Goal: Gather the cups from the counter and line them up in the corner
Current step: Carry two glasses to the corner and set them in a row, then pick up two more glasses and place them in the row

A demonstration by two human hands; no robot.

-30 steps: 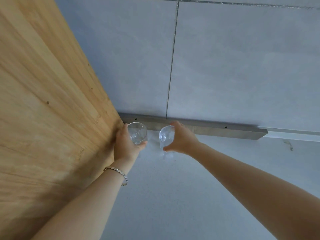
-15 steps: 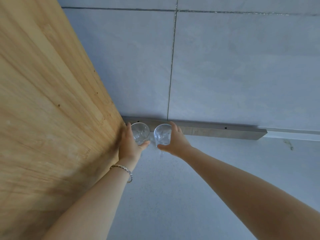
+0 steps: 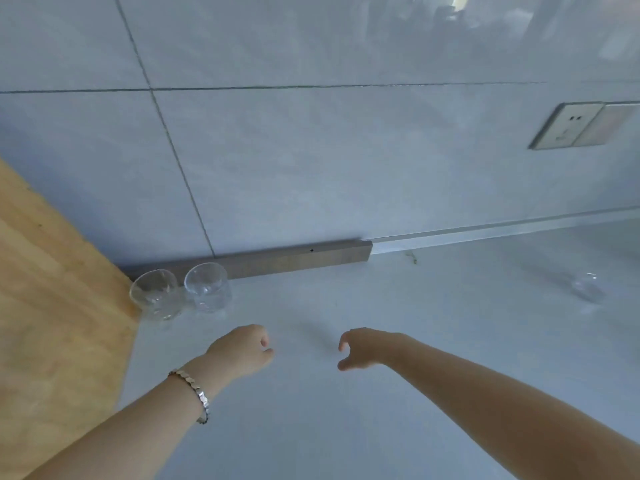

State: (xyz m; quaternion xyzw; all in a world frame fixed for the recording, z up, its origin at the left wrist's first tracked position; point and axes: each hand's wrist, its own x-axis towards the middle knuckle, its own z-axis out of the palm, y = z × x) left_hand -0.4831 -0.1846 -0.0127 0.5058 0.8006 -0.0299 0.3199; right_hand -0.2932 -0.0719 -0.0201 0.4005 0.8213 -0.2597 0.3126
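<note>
Two clear glass cups stand side by side in the corner of the pale counter [image 3: 346, 410]. The left cup [image 3: 156, 299] is against the wooden side panel, and the right cup [image 3: 208, 288] touches it or nearly so. A third clear cup [image 3: 588, 288] stands alone far to the right near the wall. My left hand [image 3: 242, 351], with a bracelet on its wrist, hovers in front of the two cups, fingers curled, holding nothing. My right hand [image 3: 363, 348] hovers at the centre, fingers loosely apart and empty.
A wooden side panel [image 3: 52, 306] closes the counter on the left. A grey metal strip [image 3: 294, 259] runs along the foot of the tiled wall behind the cups. A wall socket plate [image 3: 568, 125] sits high on the right.
Both hands let go of the two cups in the corner and drew back toward me. The view swung right, and a third cup came into sight.
</note>
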